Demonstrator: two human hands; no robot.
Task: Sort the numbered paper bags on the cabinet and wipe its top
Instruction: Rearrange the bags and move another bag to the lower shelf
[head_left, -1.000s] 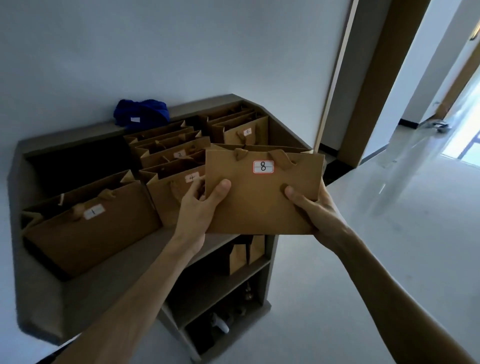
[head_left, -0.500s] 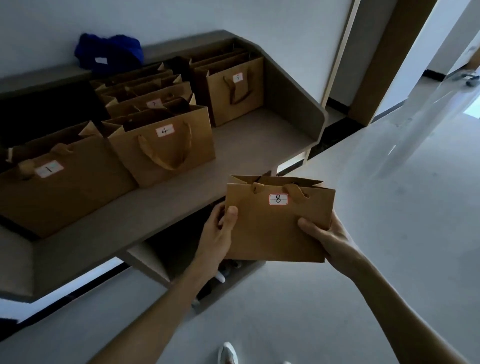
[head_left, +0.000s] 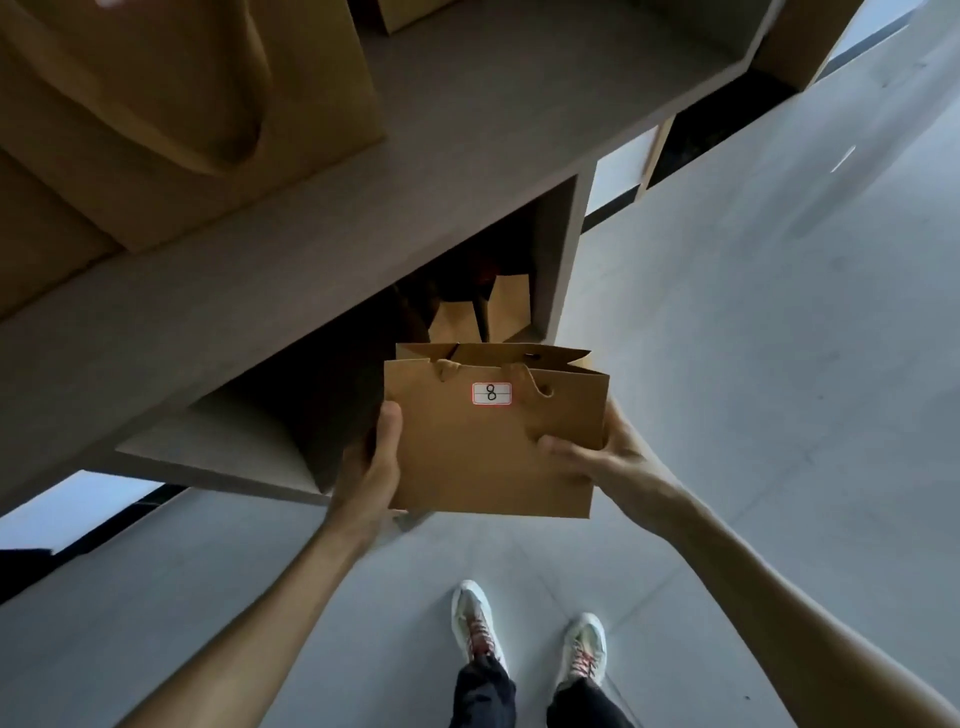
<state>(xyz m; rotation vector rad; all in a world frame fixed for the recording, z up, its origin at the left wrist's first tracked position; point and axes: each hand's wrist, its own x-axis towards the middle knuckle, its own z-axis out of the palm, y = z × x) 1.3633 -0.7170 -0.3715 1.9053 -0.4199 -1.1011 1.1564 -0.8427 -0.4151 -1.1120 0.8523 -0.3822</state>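
Both hands, left hand (head_left: 375, 462) and right hand (head_left: 597, 452), grip bag 8 (head_left: 493, 452) by its sides below the cabinet top (head_left: 467, 130), where squeezing could crumple the thin paper or let it slip.

a home entryway: grey shoe cabinet (head_left: 322, 244) with open shelves, pale tiled floor (head_left: 779, 338), doorway beyond.

The paper bag (head_left: 493, 441) is plain kraft brown, with a white label (head_left: 491, 393) edged in red bearing a black 8. At eleven o'clock a larger bag (head_left: 182, 104) shows the same brown. The cabinet top (head_left: 467, 130) is matte grey-brown. The floor (head_left: 779, 364) is pale grey. At six o'clock, the shoes (head_left: 478, 623) are white with red laces, under dark trousers (head_left: 483, 696).
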